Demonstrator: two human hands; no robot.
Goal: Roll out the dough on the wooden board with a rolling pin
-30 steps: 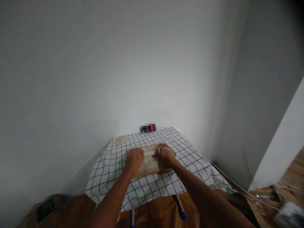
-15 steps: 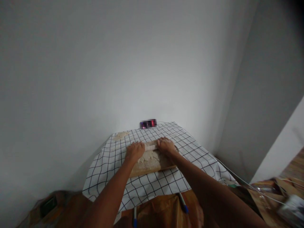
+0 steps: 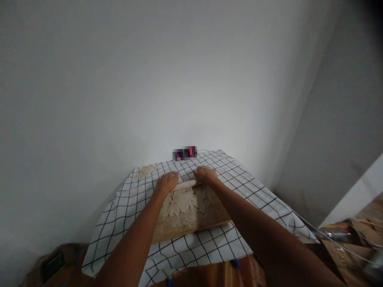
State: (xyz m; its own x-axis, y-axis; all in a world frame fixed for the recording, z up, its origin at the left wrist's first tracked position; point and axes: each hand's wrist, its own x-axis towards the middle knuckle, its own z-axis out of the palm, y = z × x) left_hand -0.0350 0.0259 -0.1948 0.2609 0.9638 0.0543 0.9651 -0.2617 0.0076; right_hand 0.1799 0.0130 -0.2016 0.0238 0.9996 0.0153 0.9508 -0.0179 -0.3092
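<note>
My left hand (image 3: 167,182) is closed around the left end of a pale rolling pin (image 3: 186,184). The pin's right end is in my closed right hand (image 3: 206,174). It lies crosswise at the far edge of a wooden board (image 3: 191,227). Nearer to me on the board is a thin, ragged sheet of dough (image 3: 181,201) with torn edges. My forearms partly cover both sides of the board.
A white cloth with a dark grid (image 3: 245,193) covers the table under the board. Flattened dough (image 3: 146,171) lies at its far left corner. A dark, blurred-out object (image 3: 184,153) stands by the wall. A cable and boxes (image 3: 341,239) are at lower right.
Both hands have pushed the rolling pin away from me to the board's far edge, uncovering more dough. The view has shifted, so the board appears larger and lower.
</note>
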